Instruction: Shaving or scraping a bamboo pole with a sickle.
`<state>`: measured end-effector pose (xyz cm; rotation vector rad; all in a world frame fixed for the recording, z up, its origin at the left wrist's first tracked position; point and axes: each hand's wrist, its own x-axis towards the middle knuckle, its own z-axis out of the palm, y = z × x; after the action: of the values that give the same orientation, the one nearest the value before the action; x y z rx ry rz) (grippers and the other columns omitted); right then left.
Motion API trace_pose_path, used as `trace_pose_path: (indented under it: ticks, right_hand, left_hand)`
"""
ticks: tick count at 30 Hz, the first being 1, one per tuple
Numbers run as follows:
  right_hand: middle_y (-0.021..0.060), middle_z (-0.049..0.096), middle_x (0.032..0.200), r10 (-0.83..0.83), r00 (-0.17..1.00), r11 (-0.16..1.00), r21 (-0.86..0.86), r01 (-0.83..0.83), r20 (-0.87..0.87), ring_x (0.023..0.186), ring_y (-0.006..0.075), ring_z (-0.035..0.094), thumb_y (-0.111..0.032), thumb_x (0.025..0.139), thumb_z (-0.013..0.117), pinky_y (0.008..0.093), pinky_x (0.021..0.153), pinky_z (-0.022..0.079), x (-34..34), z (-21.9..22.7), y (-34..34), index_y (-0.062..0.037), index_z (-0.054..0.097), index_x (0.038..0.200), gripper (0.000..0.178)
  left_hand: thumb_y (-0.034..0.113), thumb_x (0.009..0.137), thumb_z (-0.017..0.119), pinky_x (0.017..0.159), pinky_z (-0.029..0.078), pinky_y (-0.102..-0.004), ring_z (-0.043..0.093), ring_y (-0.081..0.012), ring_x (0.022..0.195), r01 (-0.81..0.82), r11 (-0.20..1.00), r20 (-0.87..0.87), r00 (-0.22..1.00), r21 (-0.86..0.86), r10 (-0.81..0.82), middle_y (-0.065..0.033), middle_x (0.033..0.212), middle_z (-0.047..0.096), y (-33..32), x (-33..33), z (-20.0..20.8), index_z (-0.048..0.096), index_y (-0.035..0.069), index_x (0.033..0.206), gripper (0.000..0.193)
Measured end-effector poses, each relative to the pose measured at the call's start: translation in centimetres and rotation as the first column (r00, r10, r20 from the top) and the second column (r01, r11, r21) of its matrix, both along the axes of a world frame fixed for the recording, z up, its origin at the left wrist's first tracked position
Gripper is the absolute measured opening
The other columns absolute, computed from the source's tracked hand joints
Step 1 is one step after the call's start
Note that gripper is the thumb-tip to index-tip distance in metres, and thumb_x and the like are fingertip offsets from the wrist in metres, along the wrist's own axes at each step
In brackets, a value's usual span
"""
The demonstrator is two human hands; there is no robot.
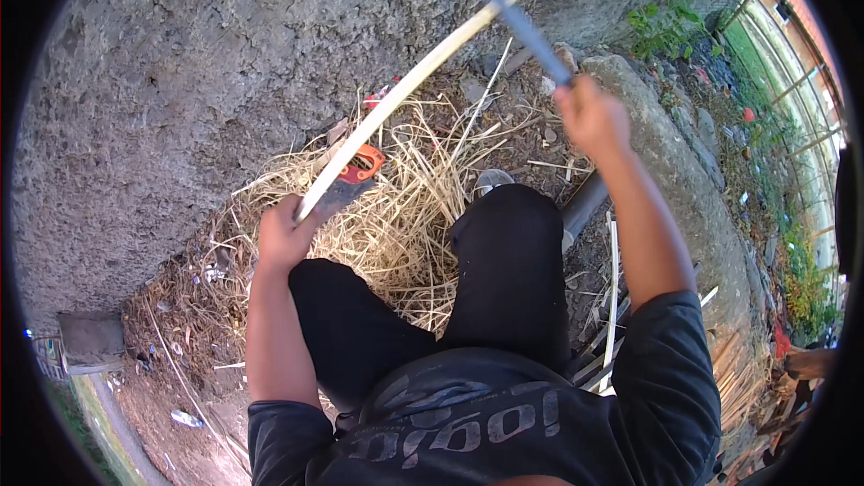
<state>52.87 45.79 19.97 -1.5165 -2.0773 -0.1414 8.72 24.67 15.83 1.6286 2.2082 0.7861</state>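
Observation:
My left hand [286, 234] is closed around the near end of a long pale bamboo strip [409, 81], which slants up and to the right past the top edge. In my right hand [596, 117] is the handle of a machete [531, 34], its long blade slightly blurred. The blade crosses the strip near the strip's far part; whether they touch I cannot tell. A handsaw with an orange and red handle [363, 165] lies just beyond my left hand, its dark blade partly behind the hand and strip.
A heap of thin bamboo shavings [409, 216] covers the ground before and between my knees. A rough grey wall [162, 99] rises ahead and left. To the right are a large stone [652, 117], a dark pipe [587, 202] and several pale strips [613, 288].

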Motion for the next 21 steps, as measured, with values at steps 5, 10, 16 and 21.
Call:
trace_pose_path:
  ticks: [5, 10, 16, 21]
  right_hand:
    - [0.0177, 0.065, 0.071, -0.299, 0.936, 0.952, 0.014, 0.307, -0.185, 0.068, 0.0411, 0.064, -0.051, 0.099, 0.049, 0.0490, 0.061, 0.050, 8.8, 1.8, 4.4, -0.0028, 0.059, 0.087, 0.051]
    - [0.0168, 0.064, 0.071, 0.133, 0.975, 0.983, -0.102, -0.153, -0.177, 0.066, 0.0400, 0.065, -0.053, 0.098, 0.049, 0.0489, 0.059, 0.049, 0.6, 1.7, -4.4, -0.0052, 0.058, 0.090, 0.049]
    - [0.0143, 0.067, 0.072, 0.345, 0.938, 0.896, -0.301, -0.325, 0.014, 0.069, 0.0391, 0.066, -0.049, 0.096, 0.054, 0.0508, 0.060, 0.050, -2.3, -1.4, -4.9, -0.0078, 0.056, 0.090, 0.042]
    - [0.0184, 0.066, 0.073, -0.017, 1.000, 0.983, -0.181, 0.019, 0.014, 0.072, 0.0429, 0.065, -0.051, 0.098, 0.050, 0.0540, 0.065, 0.051, 3.4, -3.9, -0.3, -0.0054, 0.056, 0.087, 0.047]
  left_hand:
    - [0.022, 0.076, 0.070, 0.070, 0.052, -0.0493, 0.067, -0.0412, 0.076, -0.062, 0.998, -0.281, 0.958, -0.032, 0.050, -0.0196, 0.081, 0.069, 0.5, 0.4, 0.4, 0.065, 0.005, 0.093, 0.024]
    - [0.019, 0.075, 0.068, 0.073, 0.054, -0.0490, 0.067, -0.0392, 0.079, -0.140, 0.989, -0.482, 0.871, -0.050, 0.099, -0.0171, 0.088, 0.069, 1.2, 2.4, 1.4, 0.064, 0.009, 0.100, 0.027]
    - [0.017, 0.072, 0.068, 0.073, 0.054, -0.0482, 0.067, -0.0383, 0.079, -0.111, 0.990, -0.540, 0.831, 0.083, 0.138, -0.0143, 0.086, 0.069, 1.5, 2.6, 0.8, 0.062, 0.010, 0.100, 0.030]
    - [0.015, 0.069, 0.065, 0.067, 0.052, -0.0475, 0.066, -0.0357, 0.074, 0.110, 0.945, -0.616, 0.780, 0.307, 0.109, -0.0126, 0.083, 0.067, 0.5, 1.4, 0.3, 0.060, 0.010, 0.094, 0.025]
